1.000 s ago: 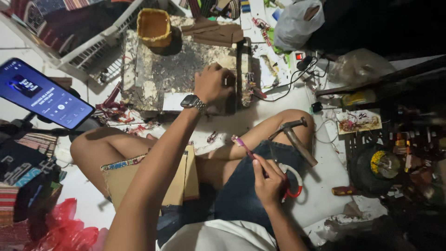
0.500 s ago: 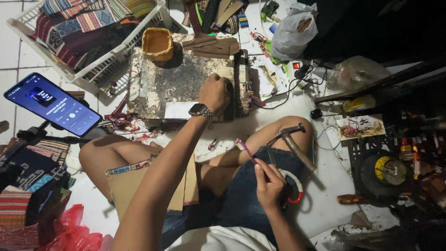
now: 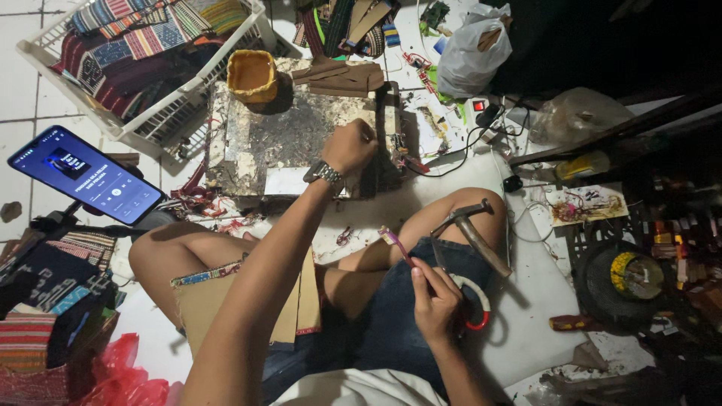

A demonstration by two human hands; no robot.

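On the floor, the glue-stained work board (image 3: 301, 135) is hemmed in: a white basket (image 3: 162, 120) of striped cloths (image 3: 128, 45) just left of it, a small yellow pot (image 3: 252, 75) at its far edge, brown strips (image 3: 338, 75) beside that, and cables and clutter to its right. Only its near edge has open room. The left hand (image 3: 350, 144) rests at the board's right part, fingers curled shut on something I cannot make out. Nearer than the board, over the lap, the right hand (image 3: 435, 301) has its fingers closed on a pink-handled brush (image 3: 397, 244). A hammer (image 3: 474, 229) lies on the thigh.
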